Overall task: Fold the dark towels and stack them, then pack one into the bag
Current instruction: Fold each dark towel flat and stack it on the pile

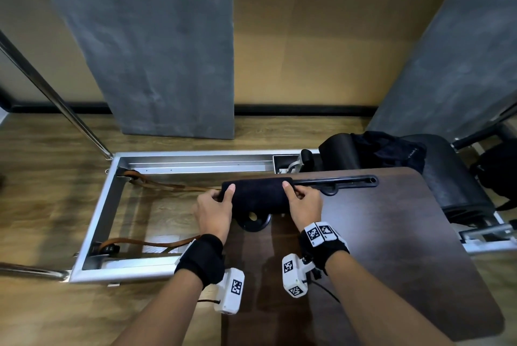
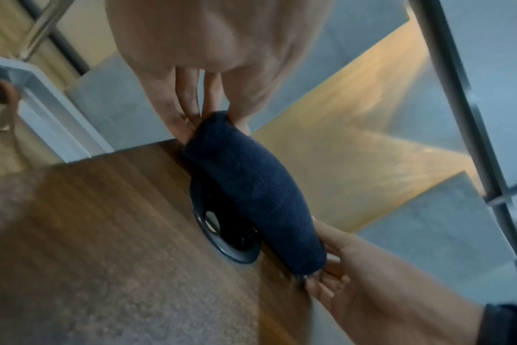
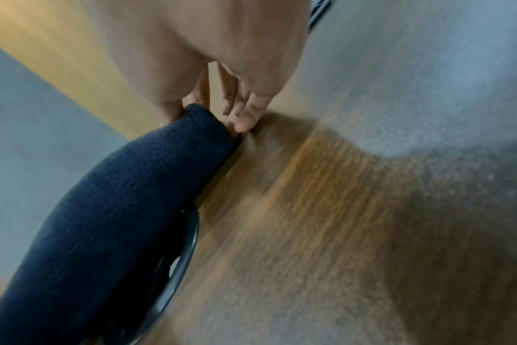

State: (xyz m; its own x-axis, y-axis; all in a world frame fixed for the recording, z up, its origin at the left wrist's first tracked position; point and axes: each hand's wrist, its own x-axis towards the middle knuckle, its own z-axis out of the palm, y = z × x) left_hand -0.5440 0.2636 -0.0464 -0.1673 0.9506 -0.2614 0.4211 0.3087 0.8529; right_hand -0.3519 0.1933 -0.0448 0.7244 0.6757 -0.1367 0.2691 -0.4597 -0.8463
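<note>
Both hands, left hand (image 1: 214, 210) and right hand (image 1: 303, 201), pinch the folded dark towel (image 1: 258, 196) at its ends, at 9 and 3 o'clock, so it may sag open over the table (image 1: 391, 233) edge.

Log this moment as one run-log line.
stage: folding | left hand: grips towel's left end | right hand: grips right end | dark towel: folded, at table edge | bag: not identified

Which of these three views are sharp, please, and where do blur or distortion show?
Head view: sharp on the towel and both hands, though wall panels bow outward. Left wrist view: mildly soft, the tabletop smeared. Right wrist view: blurriest, wood grain streaked, towel weave still readable.
</note>
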